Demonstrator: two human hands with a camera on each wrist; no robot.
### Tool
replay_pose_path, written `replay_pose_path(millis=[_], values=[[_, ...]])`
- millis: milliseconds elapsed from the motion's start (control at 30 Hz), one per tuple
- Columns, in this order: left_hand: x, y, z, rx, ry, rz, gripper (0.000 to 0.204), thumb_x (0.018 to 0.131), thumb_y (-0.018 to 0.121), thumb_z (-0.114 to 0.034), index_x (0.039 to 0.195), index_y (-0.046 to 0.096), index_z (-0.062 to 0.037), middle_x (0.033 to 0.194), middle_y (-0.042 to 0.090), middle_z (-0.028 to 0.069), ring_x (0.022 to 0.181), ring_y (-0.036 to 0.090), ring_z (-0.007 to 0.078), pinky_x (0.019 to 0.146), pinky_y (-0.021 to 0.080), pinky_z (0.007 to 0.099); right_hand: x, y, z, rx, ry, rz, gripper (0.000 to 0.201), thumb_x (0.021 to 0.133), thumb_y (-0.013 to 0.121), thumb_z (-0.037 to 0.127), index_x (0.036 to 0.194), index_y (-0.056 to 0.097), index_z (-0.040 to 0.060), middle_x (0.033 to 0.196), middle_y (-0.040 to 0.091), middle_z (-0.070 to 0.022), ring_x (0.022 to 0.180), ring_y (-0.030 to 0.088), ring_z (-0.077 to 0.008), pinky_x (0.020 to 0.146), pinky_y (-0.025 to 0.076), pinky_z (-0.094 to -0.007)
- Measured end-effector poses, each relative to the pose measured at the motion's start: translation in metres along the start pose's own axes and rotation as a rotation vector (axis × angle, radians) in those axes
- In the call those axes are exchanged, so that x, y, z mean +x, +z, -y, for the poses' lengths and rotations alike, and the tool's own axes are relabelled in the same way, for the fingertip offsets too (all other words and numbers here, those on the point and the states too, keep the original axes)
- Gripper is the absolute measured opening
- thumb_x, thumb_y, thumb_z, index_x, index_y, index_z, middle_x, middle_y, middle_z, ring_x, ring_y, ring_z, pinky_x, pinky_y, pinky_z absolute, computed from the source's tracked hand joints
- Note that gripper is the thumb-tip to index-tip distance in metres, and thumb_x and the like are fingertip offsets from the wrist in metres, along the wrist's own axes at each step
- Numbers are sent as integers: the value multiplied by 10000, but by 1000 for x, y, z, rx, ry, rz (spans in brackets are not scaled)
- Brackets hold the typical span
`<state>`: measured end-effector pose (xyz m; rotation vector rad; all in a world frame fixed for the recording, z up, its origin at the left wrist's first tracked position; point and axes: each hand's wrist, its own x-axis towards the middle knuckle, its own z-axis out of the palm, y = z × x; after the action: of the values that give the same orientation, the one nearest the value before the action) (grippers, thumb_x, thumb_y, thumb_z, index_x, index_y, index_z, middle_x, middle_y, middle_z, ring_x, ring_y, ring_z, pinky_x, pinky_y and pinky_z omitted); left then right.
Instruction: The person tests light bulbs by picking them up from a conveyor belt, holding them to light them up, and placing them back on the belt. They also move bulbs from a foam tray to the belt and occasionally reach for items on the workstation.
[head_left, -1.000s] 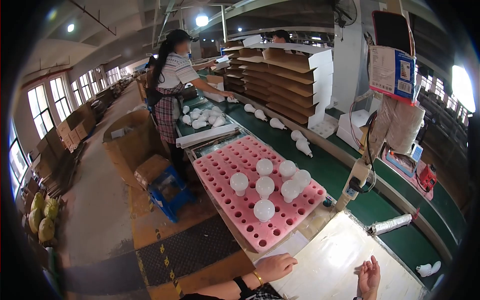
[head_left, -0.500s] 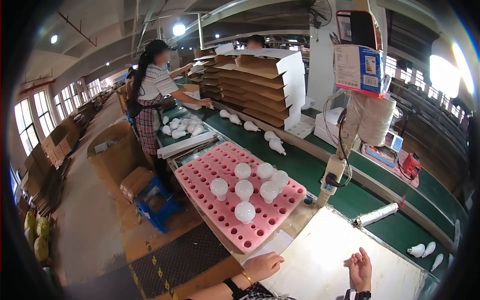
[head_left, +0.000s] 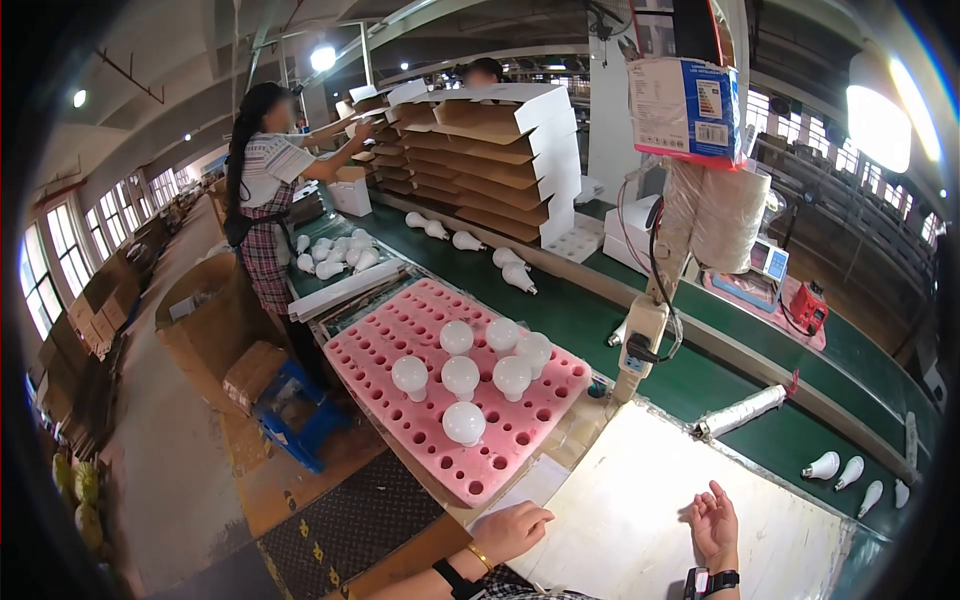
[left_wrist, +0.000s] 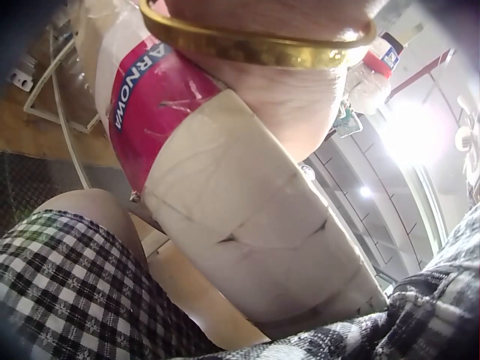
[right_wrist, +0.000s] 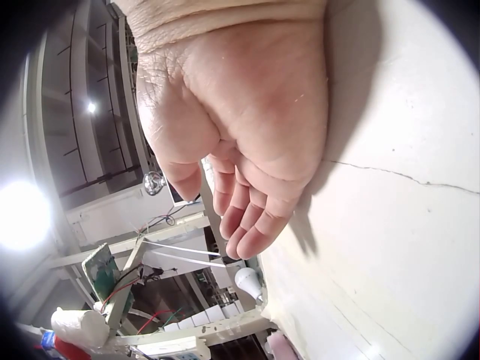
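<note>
My left hand (head_left: 510,530) rests at the near left edge of a white board (head_left: 620,490), fingers loosely curled and holding nothing. To its right, on the same board, my right hand (head_left: 714,525) lies with the palm turned up and the fingers slightly bent. Its palm (right_wrist: 247,112) and bent fingers show bare in the right wrist view. In the left wrist view the fingers are hidden behind the wrist and a gold bangle (left_wrist: 262,49). Beyond the left hand, a pink foam tray (head_left: 400,330) full of holes carries several white light bulbs (head_left: 463,424) standing upright.
A green conveyor belt (head_left: 580,310) runs along the far side, with loose bulbs (head_left: 850,472) at its right end. A post (head_left: 645,335) with a socket and a wrapped tube (head_left: 740,412) stand behind the board. Another person (head_left: 268,190) works by stacked cartons (head_left: 490,150).
The head view has turned right, so the scene slides left and more bulbs show at right. The other person's arm has risen from the belt towards the cartons. My hands stay much the same.
</note>
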<state>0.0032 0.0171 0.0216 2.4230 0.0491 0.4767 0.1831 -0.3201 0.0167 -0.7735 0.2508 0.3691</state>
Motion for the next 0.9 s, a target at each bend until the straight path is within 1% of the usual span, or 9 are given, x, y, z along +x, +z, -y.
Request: replay_pose_path(millis=[733,800,900], values=[[1,1,2,-18,25,-22,114,840,610,-136,934,673,-148,826,640,39,707,639,245,601,524,354,3,-6,0,1,12,41,313,976,526,226,1238,536,53,912,630,-67,890,639,-195,782,559,-291],[1,0,1,-7,16,-12,117,840,612,-138,941,669,-149,838,640,38,719,643,240,606,525,351,4,-5,0,34,12,-2,309,980,512,201,1245,536,44,891,625,-83,870,625,-214,758,550,-308],[2,-4,-2,4,4,2,119,839,612,-140,946,664,-153,847,640,36,737,646,234,614,525,349,5,-9,0,41,21,3,307,982,509,200,1244,532,42,906,633,-85,885,626,-222,775,547,-314]])
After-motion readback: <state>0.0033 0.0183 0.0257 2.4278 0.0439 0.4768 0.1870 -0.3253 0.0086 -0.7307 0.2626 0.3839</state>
